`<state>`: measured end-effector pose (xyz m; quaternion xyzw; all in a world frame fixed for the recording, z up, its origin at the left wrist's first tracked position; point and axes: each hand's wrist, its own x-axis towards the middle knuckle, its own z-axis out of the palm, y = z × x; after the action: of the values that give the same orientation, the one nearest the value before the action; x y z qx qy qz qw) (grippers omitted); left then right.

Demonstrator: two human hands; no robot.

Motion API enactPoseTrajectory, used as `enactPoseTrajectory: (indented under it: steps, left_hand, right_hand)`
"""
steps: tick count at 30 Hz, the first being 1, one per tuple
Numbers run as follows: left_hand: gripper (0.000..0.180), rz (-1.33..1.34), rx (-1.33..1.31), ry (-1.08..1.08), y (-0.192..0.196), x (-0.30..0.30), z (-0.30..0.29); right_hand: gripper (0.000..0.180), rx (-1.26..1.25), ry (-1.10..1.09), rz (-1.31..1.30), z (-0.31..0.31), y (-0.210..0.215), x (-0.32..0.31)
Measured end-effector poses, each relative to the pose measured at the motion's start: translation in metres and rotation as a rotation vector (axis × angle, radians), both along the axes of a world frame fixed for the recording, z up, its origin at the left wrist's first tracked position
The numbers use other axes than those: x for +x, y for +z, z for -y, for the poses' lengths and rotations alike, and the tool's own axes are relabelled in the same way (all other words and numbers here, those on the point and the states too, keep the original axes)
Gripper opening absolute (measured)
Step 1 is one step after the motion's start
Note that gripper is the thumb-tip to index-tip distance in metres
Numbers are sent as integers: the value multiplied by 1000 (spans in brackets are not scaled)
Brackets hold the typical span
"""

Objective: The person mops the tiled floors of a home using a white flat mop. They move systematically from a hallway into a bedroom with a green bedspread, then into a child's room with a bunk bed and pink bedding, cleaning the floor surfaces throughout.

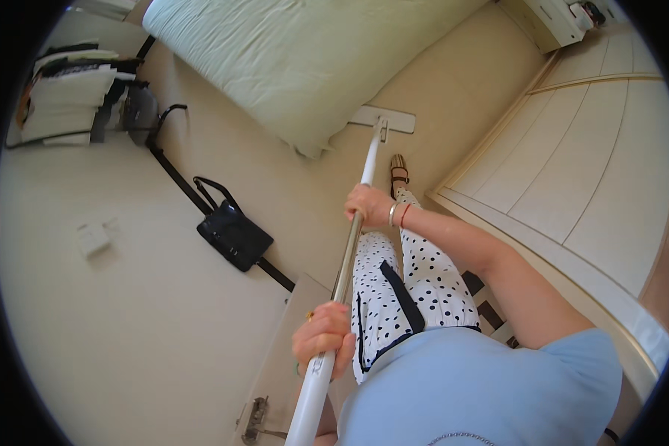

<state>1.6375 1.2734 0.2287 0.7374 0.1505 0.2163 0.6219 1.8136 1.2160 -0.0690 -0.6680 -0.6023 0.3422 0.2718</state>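
A person stands on a pale floor (pixel 126 334) and holds a long mop (pixel 353 238) with both hands. The left hand (pixel 324 338) is wrapped tight around the white part of the mop pole, near the person's body. The right hand (pixel 369 206) is wrapped tight around the pole too, farther along, where the shiny metal part meets the white part. That wrist has a bracelet and a thin red band on it.

The pole runs from the near bottom of the view up and away to the far middle. At its far end is a flat grey mop head (pixel 394 119). The mop head lies flat on the floor, right at the edge of a big bed (pixel 297 59) with a pale green cover. One corner of the cover hangs down just left of the mop head.

The person wears a light blue top and white trousers with black dots. One foot in a brown sandal (pixel 399 169) stands just right of the pole, near the mop head.

On the left, a black bag (pixel 233 234) with handles lies on the floor. Farther left sits a small white thing (pixel 93 239). In the far left corner is a stack of papers and books (pixel 70 97). On the right is a wide cream door panel (pixel 580 171).
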Motion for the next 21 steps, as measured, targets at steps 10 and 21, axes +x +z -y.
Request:
enactPoseTrajectory:
  steps: [10,21]
  left_hand:
    - [19,-191,-52,353,68,-80,53]
    - [20,-29,-9,528,62,-153,111]
  right_hand:
    - [6,-31,167,-269,32,48,-143]
    - [18,-255,547,-236,54,87,-180]
